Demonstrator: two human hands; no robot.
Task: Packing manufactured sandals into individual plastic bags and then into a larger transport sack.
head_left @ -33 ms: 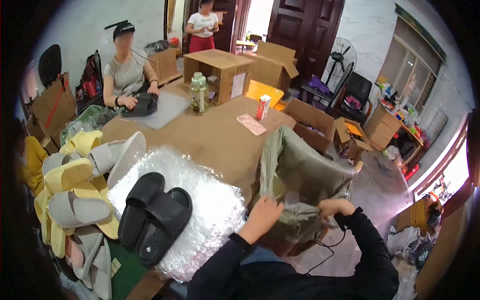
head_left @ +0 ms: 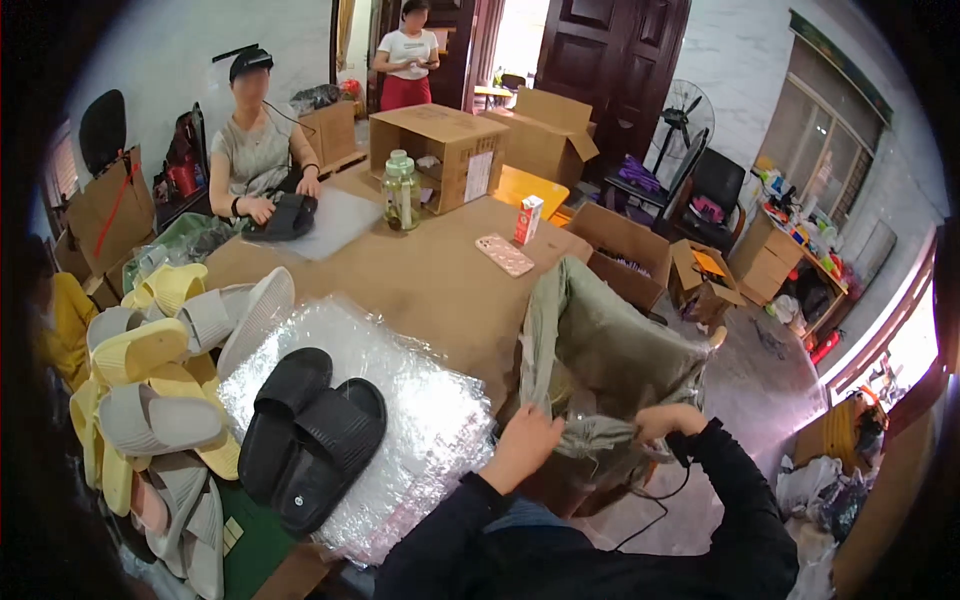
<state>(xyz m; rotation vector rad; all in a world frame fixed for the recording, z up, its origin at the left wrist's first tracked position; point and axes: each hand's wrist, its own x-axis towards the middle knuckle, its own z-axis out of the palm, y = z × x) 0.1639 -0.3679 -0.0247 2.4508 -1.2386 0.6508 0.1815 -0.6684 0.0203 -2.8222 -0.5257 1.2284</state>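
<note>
A large grey-green sack stands open at the table's near right side. My left hand is closed on its near rim, fingers bunched on the folds. My right hand grips the same rim further right, with a dark cuff at the wrist. Between them the rim sags in gathered folds. To the left of my left hand, a pair of black slide sandals lies on a stack of shiny clear plastic bags. The sack's bottom is hidden.
Yellow and grey slides are heaped at the left. A phone, small carton, green bottle and cardboard box stand or lie on the table. Across it a seated co-worker handles dark slides. A cord hangs by my right wrist.
Both hands keep their hold on the sack's rim with little movement. The whole view has shifted slightly. The standing person's hands at the back have moved a little.
</note>
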